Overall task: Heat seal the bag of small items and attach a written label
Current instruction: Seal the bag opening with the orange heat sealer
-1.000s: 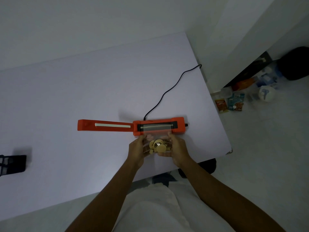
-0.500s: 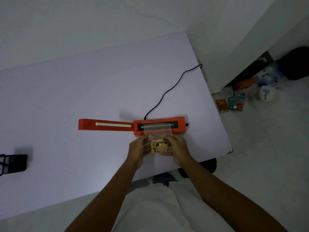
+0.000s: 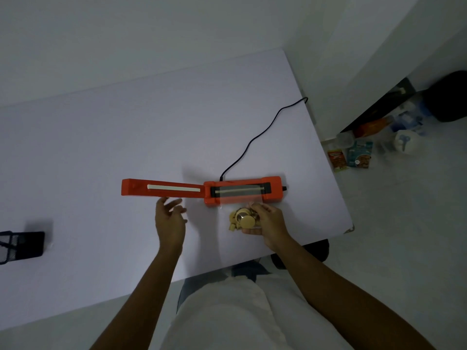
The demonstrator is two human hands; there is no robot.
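An orange heat sealer (image 3: 274, 190) lies on the white table (image 3: 126, 147), its lid arm (image 3: 161, 190) swung flat out to the left. A clear plastic bag of small tan round items (image 3: 242, 218) lies just in front of the sealer, its open top laid over the sealing strip. My right hand (image 3: 269, 219) holds the bag at its right side. My left hand (image 3: 170, 218) hovers with fingers spread just below the open lid arm, holding nothing.
A black power cord (image 3: 255, 142) runs from the sealer to the table's far right edge. A black mesh holder (image 3: 21, 246) sits at the left edge. Packets and containers (image 3: 358, 152) lie on the floor to the right. The table's right edge is close to the sealer.
My left hand has let go of the bag and moved left toward the sealer's open lid arm. My right hand still holds the bag at the sealer.
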